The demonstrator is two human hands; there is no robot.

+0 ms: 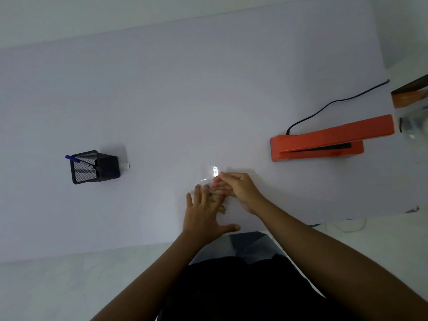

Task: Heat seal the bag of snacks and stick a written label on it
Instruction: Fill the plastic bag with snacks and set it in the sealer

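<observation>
A clear plastic bag of snacks (214, 172) lies flat on the white table (162, 100) near its front edge, with brownish snacks showing between my fingers. My left hand (205, 214) rests palm down on the bag, fingers spread. Just right of it, my right hand (234, 187) lies on the bag's upper part with fingers curled; whether it pinches the plastic is unclear. The orange heat sealer (324, 140) sits at the right with its jaw slightly open. A small white label (127, 166) lies beside the pen holder.
A black mesh pen holder (95, 167) with a blue pen (76, 159) stands at the left. The sealer's black cord (335, 103) runs to the table's right edge. More clear plastic (412, 126) and an orange-brown object (410, 96) sit at the far right.
</observation>
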